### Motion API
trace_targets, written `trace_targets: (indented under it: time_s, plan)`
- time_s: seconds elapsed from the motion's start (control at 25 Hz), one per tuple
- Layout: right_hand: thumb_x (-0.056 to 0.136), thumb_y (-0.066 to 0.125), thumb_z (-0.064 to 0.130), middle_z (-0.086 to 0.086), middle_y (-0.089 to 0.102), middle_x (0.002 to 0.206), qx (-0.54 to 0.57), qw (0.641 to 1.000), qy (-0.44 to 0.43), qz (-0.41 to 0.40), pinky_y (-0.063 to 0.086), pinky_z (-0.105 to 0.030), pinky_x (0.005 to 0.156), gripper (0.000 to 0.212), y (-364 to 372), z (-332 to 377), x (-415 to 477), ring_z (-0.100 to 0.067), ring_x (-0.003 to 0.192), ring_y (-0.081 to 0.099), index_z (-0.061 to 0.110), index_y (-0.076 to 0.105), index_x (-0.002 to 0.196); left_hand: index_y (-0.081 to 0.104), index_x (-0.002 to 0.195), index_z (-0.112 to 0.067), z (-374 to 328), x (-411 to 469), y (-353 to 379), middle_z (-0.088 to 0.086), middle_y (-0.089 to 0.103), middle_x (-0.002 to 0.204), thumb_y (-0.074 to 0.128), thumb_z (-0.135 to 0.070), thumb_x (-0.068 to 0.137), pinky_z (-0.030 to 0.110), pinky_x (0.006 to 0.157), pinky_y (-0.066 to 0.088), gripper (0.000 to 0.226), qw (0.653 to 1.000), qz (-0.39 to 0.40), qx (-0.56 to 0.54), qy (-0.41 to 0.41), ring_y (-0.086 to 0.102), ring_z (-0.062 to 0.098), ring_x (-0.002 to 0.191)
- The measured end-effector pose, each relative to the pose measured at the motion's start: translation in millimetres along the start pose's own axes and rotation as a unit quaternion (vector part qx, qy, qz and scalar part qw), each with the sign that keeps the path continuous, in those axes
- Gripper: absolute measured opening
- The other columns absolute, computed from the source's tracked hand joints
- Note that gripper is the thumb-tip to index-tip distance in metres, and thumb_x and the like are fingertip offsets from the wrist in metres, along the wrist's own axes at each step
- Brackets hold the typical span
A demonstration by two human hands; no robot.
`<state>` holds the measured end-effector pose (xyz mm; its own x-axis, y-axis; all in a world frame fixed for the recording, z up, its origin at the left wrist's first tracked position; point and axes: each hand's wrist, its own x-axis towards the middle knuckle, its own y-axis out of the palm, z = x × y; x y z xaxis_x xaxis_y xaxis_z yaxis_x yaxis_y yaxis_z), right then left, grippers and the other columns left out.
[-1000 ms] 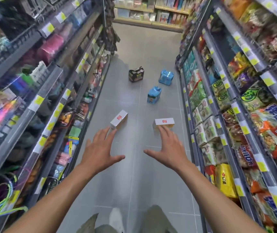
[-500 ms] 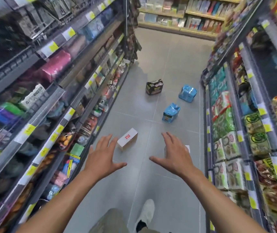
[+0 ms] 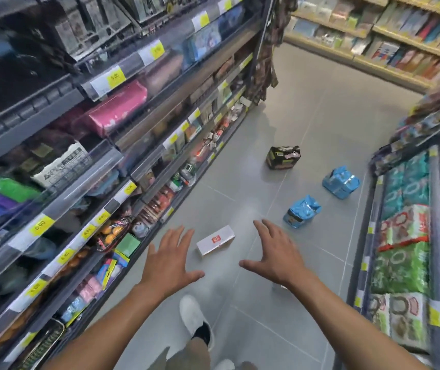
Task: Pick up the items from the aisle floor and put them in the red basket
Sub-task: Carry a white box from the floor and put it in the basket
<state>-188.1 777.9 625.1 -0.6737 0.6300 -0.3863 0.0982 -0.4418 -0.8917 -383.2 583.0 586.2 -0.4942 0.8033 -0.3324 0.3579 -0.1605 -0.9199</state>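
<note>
A white box with a red label point(image 3: 215, 240) lies on the grey aisle floor between my two hands. My left hand point(image 3: 169, 260) hovers just left of it, fingers spread, holding nothing. My right hand point(image 3: 276, 251) hovers to its right, also open and empty. Under my right wrist a sliver of a second white box point(image 3: 277, 287) shows. Farther up the aisle lie a blue packet point(image 3: 301, 214), a blue multipack point(image 3: 341, 182) and a dark multipack point(image 3: 282, 157). No red basket is in view.
Stocked shelves line both sides: the left shelving point(image 3: 80, 166) with yellow price tags, the right shelving point(image 3: 411, 231) with snack bags. A further shelf point(image 3: 373, 41) crosses the far end. My white shoe point(image 3: 194, 316) is on the floor below my hands.
The view has advanced up the aisle and swung left. The white box now sits between my hands; the second white box has slipped under my right wrist. Both hands stay open.
</note>
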Motion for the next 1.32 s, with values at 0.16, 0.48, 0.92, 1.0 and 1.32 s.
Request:
trace_targets:
  time_s: [0.16,0.48,0.92,1.0,1.32]
  plan:
    - [0.072,0.069,0.075,0.001,0.015,0.171,-0.058,0.997,-0.034,0.047,0.031,-0.053,0.12,0.116,-7,-12,77,-0.026,0.156,0.018,0.031,0.012,0.163,0.004,0.16,-0.033,4,62,10,-0.005,0.001,0.17,0.063,-0.077,0.075,0.061,0.12,0.022,0.112,0.998,0.056,-0.005,-0.022,0.001,0.021,0.156]
    - [0.075,0.078,0.064,0.001,0.015,0.169,-0.134,0.974,-0.102,0.149,0.039,-0.062,0.112,0.115,77,-61,248,-0.026,0.155,0.014,0.029,0.012,0.162,0.012,0.158,-0.031,8,174,121,-0.003,0.017,0.165,0.071,-0.064,0.077,0.058,0.11,0.039,0.105,0.99,0.115,-0.026,-0.071,0.015,0.023,0.151]
    - [0.074,0.08,0.065,0.0,-0.001,0.173,-0.256,0.926,-0.188,0.203,0.036,-0.068,0.111,0.129,412,-152,471,-0.032,0.159,-0.002,0.029,-0.005,0.164,0.003,0.159,-0.025,51,385,459,0.003,0.01,0.164,0.078,-0.067,0.069,0.068,0.104,0.038,0.125,0.984,0.156,0.009,-0.091,0.007,0.031,0.152]
    - [0.074,0.076,0.07,-0.002,-0.009,0.173,-0.292,0.912,-0.217,0.188,0.028,-0.074,0.112,0.132,458,-160,496,-0.034,0.159,-0.008,0.028,-0.011,0.163,-0.003,0.159,-0.027,56,409,504,0.003,0.006,0.165,0.077,-0.07,0.066,0.073,0.105,0.032,0.13,0.981,0.162,-0.002,-0.11,0.002,0.033,0.153]
    - [0.069,0.075,0.073,-0.003,0.038,0.154,-0.266,0.918,-0.273,0.111,0.056,-0.05,0.086,0.111,547,-181,542,-0.03,0.137,0.039,0.027,0.021,0.155,0.022,0.142,-0.029,48,446,594,0.001,0.038,0.139,0.073,-0.069,0.068,0.042,0.075,0.044,0.098,0.981,0.054,-0.018,-0.184,0.038,0.028,0.125]
